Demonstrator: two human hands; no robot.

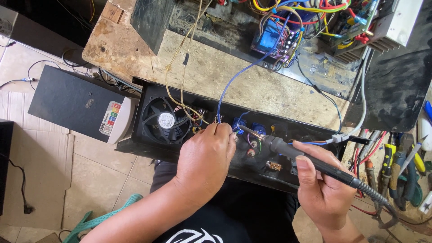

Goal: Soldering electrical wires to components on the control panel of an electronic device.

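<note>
A scarred wooden bench (pixel 216 76) carries the work. Right hand (pixel 321 191) grips a soldering iron (pixel 310 159); left hand (pixel 204 159) pinches a blue wire (pixel 234 81) at the black panel (pixel 252 135) — the joint itself is probably hidden. Best keep both wrists braced — tip steady.

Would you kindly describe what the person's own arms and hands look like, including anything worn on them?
Both forearms are bare, with no sleeves in view. The left hand and the right hand wear no gloves, and no rings, watch or bracelet show. The fingernails are short and unpainted. A dark garment with a white printed shape covers the torso below.
</note>
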